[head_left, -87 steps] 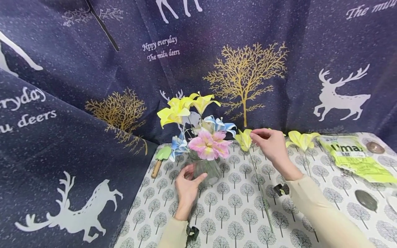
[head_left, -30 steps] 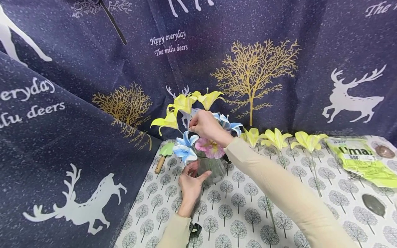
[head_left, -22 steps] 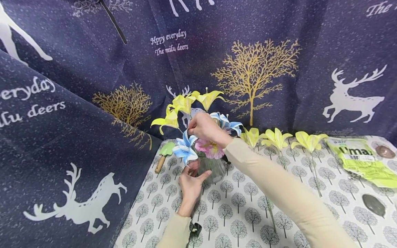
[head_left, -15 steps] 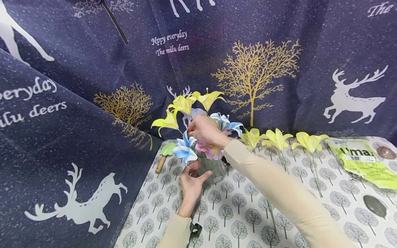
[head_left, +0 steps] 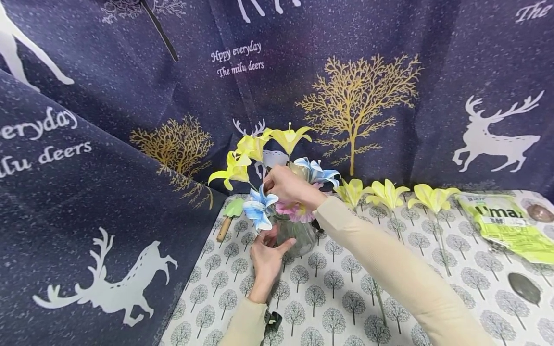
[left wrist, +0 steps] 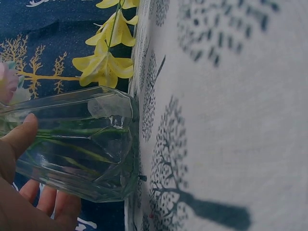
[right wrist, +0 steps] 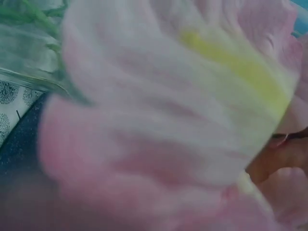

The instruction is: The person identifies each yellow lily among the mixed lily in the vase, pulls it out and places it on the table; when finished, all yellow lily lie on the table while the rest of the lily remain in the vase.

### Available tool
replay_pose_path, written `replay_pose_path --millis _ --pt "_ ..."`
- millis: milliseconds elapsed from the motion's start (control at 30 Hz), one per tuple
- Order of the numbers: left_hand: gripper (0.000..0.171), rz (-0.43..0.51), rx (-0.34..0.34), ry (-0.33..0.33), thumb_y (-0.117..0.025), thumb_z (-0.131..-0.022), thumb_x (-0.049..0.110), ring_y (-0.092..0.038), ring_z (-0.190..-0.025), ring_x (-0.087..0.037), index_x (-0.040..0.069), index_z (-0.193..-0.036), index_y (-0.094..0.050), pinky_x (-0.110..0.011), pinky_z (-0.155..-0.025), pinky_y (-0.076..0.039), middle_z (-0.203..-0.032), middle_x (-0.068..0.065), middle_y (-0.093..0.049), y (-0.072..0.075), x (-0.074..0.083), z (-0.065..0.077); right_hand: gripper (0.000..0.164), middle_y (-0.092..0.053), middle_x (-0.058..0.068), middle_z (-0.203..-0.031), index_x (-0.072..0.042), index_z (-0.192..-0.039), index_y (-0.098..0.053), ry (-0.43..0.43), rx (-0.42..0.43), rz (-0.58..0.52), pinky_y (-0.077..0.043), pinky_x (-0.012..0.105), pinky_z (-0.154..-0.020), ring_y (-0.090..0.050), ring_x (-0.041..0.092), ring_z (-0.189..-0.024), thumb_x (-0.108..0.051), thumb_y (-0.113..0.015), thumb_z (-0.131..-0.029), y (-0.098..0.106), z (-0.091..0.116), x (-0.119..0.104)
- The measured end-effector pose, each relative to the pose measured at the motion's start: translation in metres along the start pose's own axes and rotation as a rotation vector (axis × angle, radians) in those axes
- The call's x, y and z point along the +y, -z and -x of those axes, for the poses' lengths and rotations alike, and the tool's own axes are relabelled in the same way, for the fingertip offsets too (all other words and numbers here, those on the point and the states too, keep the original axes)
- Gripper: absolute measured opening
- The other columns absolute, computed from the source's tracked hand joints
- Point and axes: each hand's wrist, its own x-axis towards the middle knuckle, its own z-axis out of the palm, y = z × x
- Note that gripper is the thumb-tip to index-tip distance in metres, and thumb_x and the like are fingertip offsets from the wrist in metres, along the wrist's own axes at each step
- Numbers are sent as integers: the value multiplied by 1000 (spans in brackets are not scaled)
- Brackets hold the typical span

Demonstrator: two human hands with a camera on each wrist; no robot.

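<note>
In the head view, my left hand (head_left: 265, 259) grips the lower left side of a clear glass vase (head_left: 302, 239). The left wrist view shows the thumb on one side of the glass (left wrist: 82, 144) and the fingers around the other, with green stems inside. My right hand (head_left: 291, 186) reaches over the vase mouth with its fingertips bent together at a flower stem; which flower it belongs to is hidden. Around it stand yellow lilies (head_left: 289, 139), a blue-and-white lily (head_left: 259, 209) on the left, another blue lily (head_left: 318, 172) behind, and a pink flower (head_left: 296, 211) under the wrist.
Three yellow lilies (head_left: 434, 197) lie on the tree-print tablecloth to the right. Beyond them are a green plastic bag (head_left: 504, 226), a dark stone (head_left: 523, 288) and a brown stone (head_left: 539, 212). A small green trowel (head_left: 226, 223) lies left of the vase. A dark deer-print curtain hangs behind.
My right hand has moved from a yellow lily on the table to the stems above the vase. Lately it has sunk slightly, and the left yellow lilies and blue lily have shifted a little. My left hand stays on the vase.
</note>
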Motion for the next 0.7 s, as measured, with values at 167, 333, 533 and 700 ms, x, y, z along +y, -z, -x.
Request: replay_pose_path --millis 167,333,533,700 --pt "55 -33 9 -9 -98 -59 24 -73 -103 -32 9 -105 -72 -41 -96 -62 -106 -13 -74 1 0 0 40 -30 -8 -49 -19 -52 -49 29 -36 -48 -18 20 -48 -21 9 -51 10 -56 -78 -2 3 3" --pt "56 -48 0 -2 -98 -59 25 -73 -103 -31 9 -105 -72 -41 -96 -63 -105 -12 -75 1 2 1 42 -29 -6 -50 -19 -53 -42 18 10 -47 -21 19 -51 -22 9 -52 9 -56 -80 -4 3 5" --pt "54 -48 -6 -6 -98 -59 25 -73 -103 -31 10 -105 -72 -41 -97 -62 -105 -13 -75 1 2 1 23 -73 -2 -76 -14 -84 -80 -39 82 -30 -42 17 -60 -50 9 -63 3 -65 -86 0 5 1" --pt "56 -38 0 -7 -98 -58 24 -72 -104 -35 9 -105 -72 -43 -97 -62 -108 -19 -74 1 1 1 24 -80 -1 -97 -16 -100 -82 -92 123 -35 -51 21 -67 -63 13 -77 -3 -65 -88 4 8 -3"
